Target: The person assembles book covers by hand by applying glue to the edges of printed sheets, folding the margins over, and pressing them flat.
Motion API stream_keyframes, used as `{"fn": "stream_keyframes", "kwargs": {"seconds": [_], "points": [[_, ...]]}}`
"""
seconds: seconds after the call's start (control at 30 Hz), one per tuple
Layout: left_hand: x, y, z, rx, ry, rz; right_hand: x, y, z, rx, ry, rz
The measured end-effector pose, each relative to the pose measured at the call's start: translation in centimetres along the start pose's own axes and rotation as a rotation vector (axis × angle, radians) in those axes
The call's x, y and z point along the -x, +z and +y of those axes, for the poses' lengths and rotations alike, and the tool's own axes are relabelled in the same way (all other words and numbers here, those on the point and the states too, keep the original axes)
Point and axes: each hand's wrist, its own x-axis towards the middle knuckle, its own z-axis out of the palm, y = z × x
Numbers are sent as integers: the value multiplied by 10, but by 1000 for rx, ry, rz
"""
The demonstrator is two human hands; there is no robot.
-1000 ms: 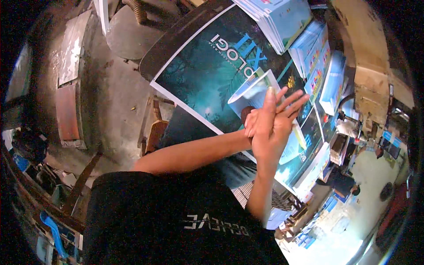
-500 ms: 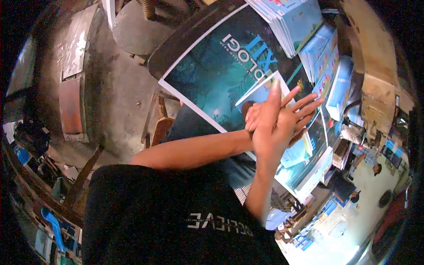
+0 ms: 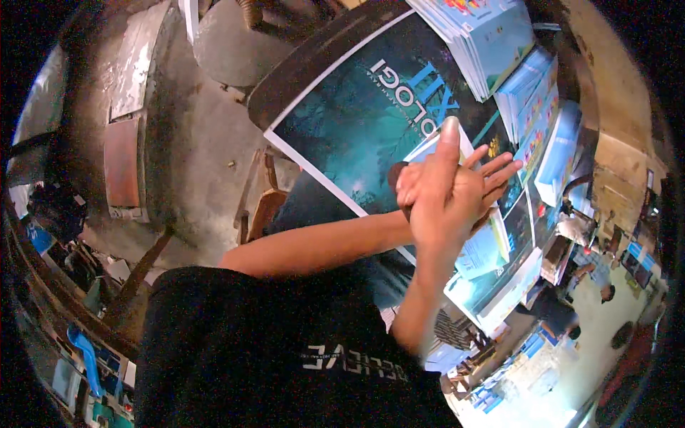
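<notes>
My left hand (image 3: 408, 187) is closed round a dark brown rounded object (image 3: 396, 175), which is mostly hidden by the fingers. Across the top of it lies my right hand (image 3: 464, 192), its thumb up and its fingers stretched out toward the right. Both hands are over a light blue booklet (image 3: 483, 253); its middle is covered by them, with a pale edge showing above. Under the booklet spreads a large dark teal printed sheet (image 3: 335, 135) with a white border, on a dark tabletop.
Stacks of blue booklets (image 3: 492, 50) stand along the far right side of the sheet, with more booklets (image 3: 559, 153) beside them. A wooden chair (image 3: 267, 207) is left of the table. Other people (image 3: 553, 310) are on the floor at the lower right.
The view has shifted slightly, so the sheet and stacks sit a little farther right. My hands stay pressed together over the booklet, the right fingers slightly closer together.
</notes>
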Motion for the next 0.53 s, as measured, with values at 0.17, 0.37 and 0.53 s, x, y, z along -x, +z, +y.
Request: {"fn": "stream_keyframes", "kwargs": {"seconds": [0.17, 0.37, 0.53], "points": [[5, -15, -15, -46, -30, 0, -14, -11, 8, -176, 83, -124], [-4, -3, -10, 131, 25, 12, -42, 24, 28, 397, 73, 687], [-9, 7, 2, -39, 9, -98, -30, -16, 21, -32, 501, -11]]}}
